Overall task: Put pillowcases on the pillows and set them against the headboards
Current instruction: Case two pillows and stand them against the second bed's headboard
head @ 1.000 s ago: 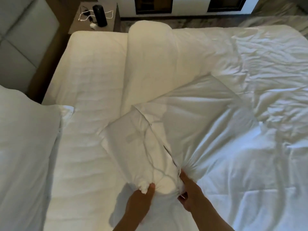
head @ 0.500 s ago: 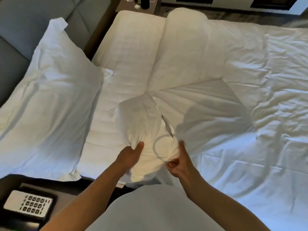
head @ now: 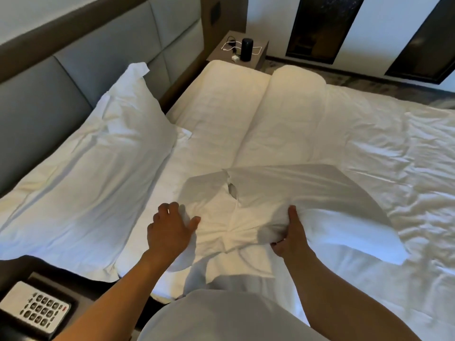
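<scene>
Head view, pillow-casing in progress. A second earlier both hands were bunched together at the near end of the pillow (head: 290,200), pinching the gathered mouth of the pillowcase (head: 216,217); now they are spread apart along that same near edge. The left hand (head: 170,230) lies with fingers loosely spread, palm down on the left portion of the case, pressing or smoothing rather than clenching; whether any cloth is caught under the fingers cannot be told. The right hand (head: 290,239) is closed on a fold of white fabric at the near right of the pillow, thumb up against it. A short slit in the cloth (head: 232,190) shows where the case mouth overlaps.

The pillow lies flat on the bed (head: 369,143), well apart from the grey padded headboard (head: 103,67). A cased pillow (head: 98,173) already leans against that headboard at left. The view has also swung so that the headboard, the far nightstand (head: 236,50) and a keypad telephone (head: 34,308) at lower left appear.

Judged from the widened hands, the stuffing step is probably near its end: the case is being drawn square and flattened, and carrying the pillow to the headboard is not yet done.
</scene>
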